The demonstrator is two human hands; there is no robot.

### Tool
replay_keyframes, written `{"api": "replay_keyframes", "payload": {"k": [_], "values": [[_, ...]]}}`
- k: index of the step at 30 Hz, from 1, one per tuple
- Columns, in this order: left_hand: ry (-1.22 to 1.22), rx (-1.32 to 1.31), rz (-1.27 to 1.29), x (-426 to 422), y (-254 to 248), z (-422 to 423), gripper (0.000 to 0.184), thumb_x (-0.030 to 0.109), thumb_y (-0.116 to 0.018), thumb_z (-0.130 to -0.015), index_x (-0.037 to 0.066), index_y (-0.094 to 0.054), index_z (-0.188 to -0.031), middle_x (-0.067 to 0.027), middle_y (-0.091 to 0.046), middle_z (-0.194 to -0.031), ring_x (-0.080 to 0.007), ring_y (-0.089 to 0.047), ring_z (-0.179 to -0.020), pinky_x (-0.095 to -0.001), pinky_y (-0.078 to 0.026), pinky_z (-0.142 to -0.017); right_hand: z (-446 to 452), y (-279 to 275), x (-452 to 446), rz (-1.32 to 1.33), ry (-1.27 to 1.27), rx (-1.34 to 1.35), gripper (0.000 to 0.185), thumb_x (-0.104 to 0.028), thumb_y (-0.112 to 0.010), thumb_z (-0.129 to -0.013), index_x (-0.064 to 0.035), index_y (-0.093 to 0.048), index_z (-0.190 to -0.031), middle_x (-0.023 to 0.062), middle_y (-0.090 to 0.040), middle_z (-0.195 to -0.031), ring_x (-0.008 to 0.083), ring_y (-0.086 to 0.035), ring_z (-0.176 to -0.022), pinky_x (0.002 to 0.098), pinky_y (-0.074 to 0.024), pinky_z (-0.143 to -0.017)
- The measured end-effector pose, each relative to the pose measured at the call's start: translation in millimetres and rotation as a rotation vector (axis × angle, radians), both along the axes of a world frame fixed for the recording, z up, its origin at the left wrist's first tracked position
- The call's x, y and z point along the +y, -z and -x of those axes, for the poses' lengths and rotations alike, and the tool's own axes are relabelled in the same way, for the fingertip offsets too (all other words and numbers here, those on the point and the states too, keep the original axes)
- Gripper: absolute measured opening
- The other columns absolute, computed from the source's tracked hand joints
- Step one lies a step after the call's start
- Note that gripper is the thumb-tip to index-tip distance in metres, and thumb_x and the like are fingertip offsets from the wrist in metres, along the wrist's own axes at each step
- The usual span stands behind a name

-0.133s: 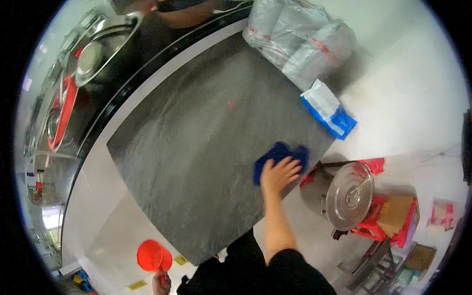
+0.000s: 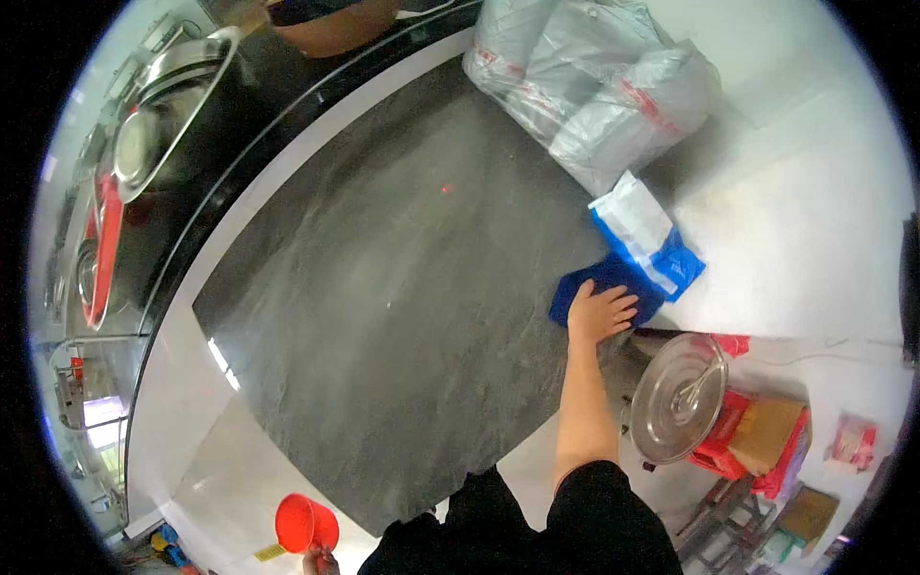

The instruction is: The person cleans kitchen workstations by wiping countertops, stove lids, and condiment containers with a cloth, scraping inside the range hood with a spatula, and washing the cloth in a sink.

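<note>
My right hand (image 2: 600, 314) lies flat with its fingers spread on a dark blue cloth (image 2: 565, 299), pressing it on the grey stone-patterned tabletop (image 2: 383, 278) near the right-hand edge. The cloth's upper side touches or nearly touches a blue and white packet (image 2: 640, 225). At the lower left, my left hand (image 2: 320, 563) is closed around the handle of a red plastic mug (image 2: 305, 522), held beyond the table's edge. Only part of that hand shows at the bottom of the view. What is inside the mug I cannot make out.
Grey plastic-wrapped bundles (image 2: 613, 96) sit at the table's far right corner. Right of the table stands a pot with a metal lid (image 2: 678, 398), beside a red crate with a cardboard box (image 2: 767, 436). A dark counter (image 2: 249, 115) with metal pans runs along the left.
My right hand and the blue cloth have slid right and slightly up, to the table's edge by the packet. The left hand still holds the red mug. The view has shifted a little.
</note>
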State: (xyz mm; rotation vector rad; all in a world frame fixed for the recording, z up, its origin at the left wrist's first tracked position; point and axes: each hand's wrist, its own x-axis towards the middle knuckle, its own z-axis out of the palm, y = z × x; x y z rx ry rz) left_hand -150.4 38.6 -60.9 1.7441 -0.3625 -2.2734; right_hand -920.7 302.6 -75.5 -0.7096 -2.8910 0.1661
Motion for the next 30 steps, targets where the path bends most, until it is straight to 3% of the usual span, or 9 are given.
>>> {"api": "replay_keyframes", "payload": {"k": [1, 3, 4, 9, 12, 17, 23, 25, 30], "values": [[0.001, -0.048, -0.002, 0, -20, -14, 0.019, 0.018, -0.067, -0.087, 0.005, -0.063, -0.1, -0.012, -0.07, -0.097, -0.0213, -0.065, -0.081, -0.029, -0.057, -0.074, 7, 0, -8, 0.014, 0.085, -0.1, 0.075, -0.045, -0.045, -0.094, 0.0057, -0.028, -0.147, 0.0315, -0.018, -0.154, 0.0515, -0.018, -0.141, 0.0619, -0.0151, -0.113], [-0.514, 0.193, -0.459, -15, -34, -51, 0.017, 0.016, -0.067, -0.086, 0.004, -0.062, -0.097, -0.0134, -0.069, -0.095, -0.0206, -0.064, -0.079, -0.0294, -0.056, -0.072, 2, 22, -54, -0.001, -0.055, -0.052, 0.071, -0.039, -0.049, -0.091, 0.0067, -0.033, -0.143, 0.031, -0.023, -0.152, 0.0505, -0.022, -0.14, 0.0614, -0.0169, -0.112], [-0.175, 0.002, -0.146, -3, -73, -17, 0.017, 0.016, -0.066, -0.087, 0.003, -0.062, -0.098, -0.0125, -0.069, -0.094, -0.0201, -0.063, -0.079, -0.0297, -0.056, -0.073, -6, 29, -77, 0.006, -0.262, 0.0, 0.069, -0.036, -0.05, -0.089, 0.0068, -0.035, -0.141, 0.0309, -0.026, -0.151, 0.0499, -0.024, -0.139, 0.0607, -0.0179, -0.112], [-0.186, -0.39, 0.045, 1, -101, 18, 0.011, 0.015, -0.064, -0.087, 0.006, -0.061, -0.094, -0.0101, -0.067, -0.093, -0.0184, -0.062, -0.08, -0.0291, -0.055, -0.072, -67, 0, -177, 0.381, -1.189, 0.041, 0.068, -0.024, -0.063, -0.077, 0.0051, -0.043, -0.135, 0.0284, -0.036, -0.145, 0.0463, -0.031, -0.135, 0.0554, -0.0243, -0.111], [-0.205, -0.467, 0.106, -2, -102, 8, 0.008, 0.014, -0.063, -0.087, 0.008, -0.061, -0.091, -0.0086, -0.065, -0.093, -0.0173, -0.061, -0.081, -0.0287, -0.054, -0.07, -63, -12, -156, 0.415, -1.16, -0.092, 0.067, -0.023, -0.067, -0.074, 0.0056, -0.045, -0.13, 0.0275, -0.039, -0.142, 0.0446, -0.035, -0.132, 0.0532, -0.0264, -0.108], [-0.176, -0.529, 0.012, 12, -89, -10, 0.002, 0.013, -0.06, -0.088, 0.011, -0.059, -0.087, -0.0051, -0.062, -0.089, -0.0146, -0.059, -0.079, -0.026, -0.052, -0.066, -70, 6, -66, 0.117, -0.809, -0.194, 0.08, -0.035, -0.06, -0.086, 0.0098, -0.028, -0.144, 0.0349, -0.016, -0.153, 0.0535, -0.013, -0.141, 0.0623, -0.0095, -0.113], [-0.219, -0.341, 0.082, 39, -88, 25, 0.005, 0.009, -0.059, -0.089, 0.013, -0.056, -0.09, 0.0001, -0.051, -0.078, -0.0099, -0.049, -0.069, -0.0225, -0.049, -0.062, 83, 23, -176, 0.137, -0.728, -0.034, 0.081, -0.04, -0.056, -0.086, 0.0101, -0.029, -0.144, 0.0326, -0.018, -0.154, 0.0501, -0.015, -0.142, 0.0594, -0.01, -0.115], [-0.425, -0.324, 0.062, 46, -82, 14, 0.006, 0.01, -0.059, -0.088, 0.013, -0.057, -0.093, 0.0001, -0.052, -0.077, -0.0103, -0.05, -0.068, -0.0232, -0.049, -0.061, 129, 30, -237, 0.16, -0.733, 0.083, 0.067, -0.031, -0.055, -0.084, 0.0093, -0.042, -0.136, 0.0321, -0.03, -0.149, 0.0469, -0.025, -0.139, 0.0576, -0.0164, -0.114], [-0.308, -0.49, 0.022, 67, -107, 33, 0.014, 0.014, -0.065, -0.085, 0.01, -0.06, -0.097, -0.0022, -0.055, -0.082, -0.0119, -0.053, -0.076, -0.0227, -0.048, -0.067, 86, 26, -342, 0.419, -1.558, 0.151, 0.038, -0.007, -0.051, -0.077, -0.0051, -0.065, -0.113, 0.0176, -0.057, -0.129, 0.0391, -0.048, -0.122, 0.0547, -0.0341, -0.106]]}}
